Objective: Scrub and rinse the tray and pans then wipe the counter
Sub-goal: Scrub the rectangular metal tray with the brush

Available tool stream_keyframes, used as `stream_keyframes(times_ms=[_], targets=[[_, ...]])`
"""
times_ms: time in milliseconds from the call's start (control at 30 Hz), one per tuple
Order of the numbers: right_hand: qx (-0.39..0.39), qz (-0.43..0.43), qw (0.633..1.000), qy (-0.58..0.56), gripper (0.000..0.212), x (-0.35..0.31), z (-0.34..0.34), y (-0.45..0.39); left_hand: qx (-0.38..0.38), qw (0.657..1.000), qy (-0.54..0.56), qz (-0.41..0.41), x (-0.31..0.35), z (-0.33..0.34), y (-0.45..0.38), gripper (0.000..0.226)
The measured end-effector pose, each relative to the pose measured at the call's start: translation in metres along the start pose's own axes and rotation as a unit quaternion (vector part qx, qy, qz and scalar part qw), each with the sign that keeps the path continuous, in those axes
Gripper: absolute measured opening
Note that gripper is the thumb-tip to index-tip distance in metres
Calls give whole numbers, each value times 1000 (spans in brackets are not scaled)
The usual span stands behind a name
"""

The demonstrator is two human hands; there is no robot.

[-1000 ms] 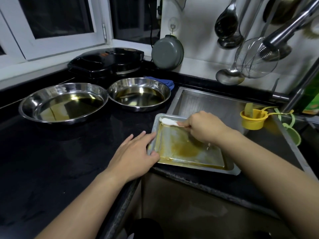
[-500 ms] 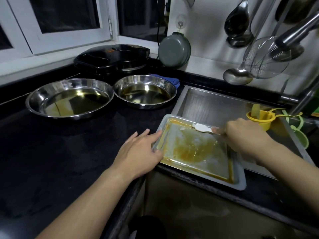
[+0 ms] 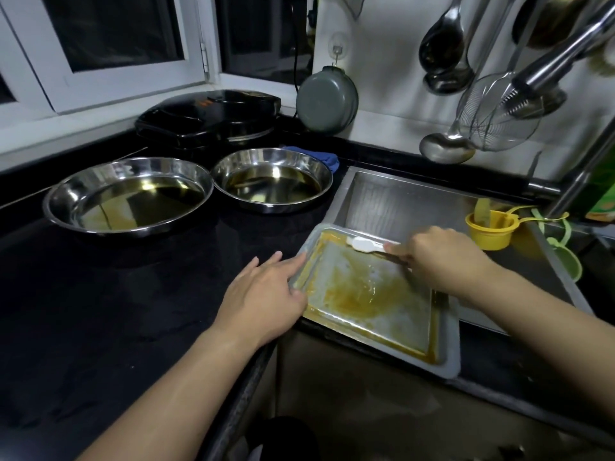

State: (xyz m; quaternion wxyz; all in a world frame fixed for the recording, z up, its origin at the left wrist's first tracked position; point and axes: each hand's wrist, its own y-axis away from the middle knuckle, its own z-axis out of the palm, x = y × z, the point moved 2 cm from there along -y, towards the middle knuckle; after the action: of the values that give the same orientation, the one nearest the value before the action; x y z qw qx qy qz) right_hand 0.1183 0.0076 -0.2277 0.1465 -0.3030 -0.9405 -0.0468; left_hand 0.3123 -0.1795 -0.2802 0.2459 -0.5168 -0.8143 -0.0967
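Note:
A rectangular metal tray (image 3: pixel 446 357) smeared with brown-yellow grease lies at the sink's front left corner, partly over the basin. My left hand (image 3: pixel 263 297) holds its left rim, fingers stretched along the edge and thumb at the side. My right hand (image 3: pixel 439 257) grips a white-headed scraper (image 3: pixel 362 244), its head pressed on the tray's far rim. Two round steel pans stand on the black counter (image 3: pixel 100 311): a larger pan (image 3: pixel 126 194) at left and a smaller pan (image 3: pixel 273 179) beside it, both holding oily liquid.
A black electric griddle (image 3: pixel 209 118) sits behind the pans, a blue cloth (image 3: pixel 326 158) behind the smaller one. A yellow cup (image 3: pixel 489 227) and green strainer (image 3: pixel 565 261) sit at the sink's right. Ladles and a wire skimmer (image 3: pixel 492 114) hang on the wall; a faucet (image 3: pixel 565 58) reaches overhead.
My right hand drew the scraper from the tray's far left corner to the right, then back toward the left along the far rim. My left hand stayed on the left rim.

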Motion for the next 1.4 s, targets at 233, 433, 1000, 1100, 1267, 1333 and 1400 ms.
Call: stream_keyframes(times_ms=[233, 433, 1000, 1100, 1267, 1333, 1400], targets=[[39, 53, 987, -147, 35, -5, -13, -5, 11, 999, -34, 25, -6, 12, -1, 70], [59, 46, 991, -113, 38, -78, -23, -41, 58, 993, -92, 55, -2, 10, -1, 69], [44, 110, 975, -190, 22, -97, -23, -36, 59, 990, -112, 62, -3, 11, -4, 64], [31, 172, 971, -162, 23, -61, -13, -4, 63, 991, -106, 61, -2, 10, -4, 64], [37, 211, 960, -181, 37, -43, -9, 22, 70, 990, -102, 61, -3, 13, -5, 64], [36, 198, 961, -190, 31, -56, -15, 8, 69, 991, -97, 63, -2, 13, -4, 64], [48, 167, 964, -203, 28, -76, -19, -11, 73, 991, -90, 66, -2, 12, -4, 64]])
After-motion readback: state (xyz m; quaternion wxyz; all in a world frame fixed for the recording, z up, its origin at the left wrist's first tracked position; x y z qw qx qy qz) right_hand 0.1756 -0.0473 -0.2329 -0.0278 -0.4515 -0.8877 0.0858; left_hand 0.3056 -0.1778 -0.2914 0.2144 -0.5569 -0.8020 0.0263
